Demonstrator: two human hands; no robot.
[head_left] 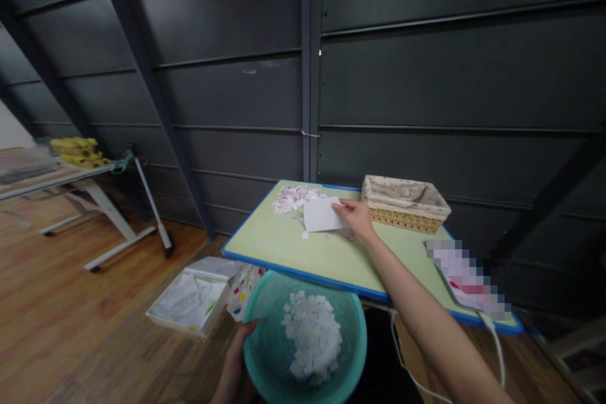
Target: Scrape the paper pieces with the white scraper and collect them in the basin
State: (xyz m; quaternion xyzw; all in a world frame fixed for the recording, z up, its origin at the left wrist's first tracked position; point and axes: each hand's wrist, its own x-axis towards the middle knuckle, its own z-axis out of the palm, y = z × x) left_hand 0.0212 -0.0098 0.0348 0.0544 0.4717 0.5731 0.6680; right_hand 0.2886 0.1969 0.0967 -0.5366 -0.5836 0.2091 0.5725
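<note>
My left hand (240,353) is closed on the left rim of a teal plastic basket (262,309), tilted below the table's front edge. Inside it lies a heap of small white paper pieces (312,338). Over the table, my right hand (356,216) pinches a white card (322,214) by its right side, holding it on or just above the surface. Behind the card sits a pile of white paper scraps with reddish marks (296,197). One small scrap (305,235) lies in front of the card.
A lined wicker basket (402,218) stands at the back right of the pale green table (279,246). A pixelated flat device (466,278) with a white cable lies at the right. On the floor at left is an open white box (189,303); another table (61,177) stands farther left.
</note>
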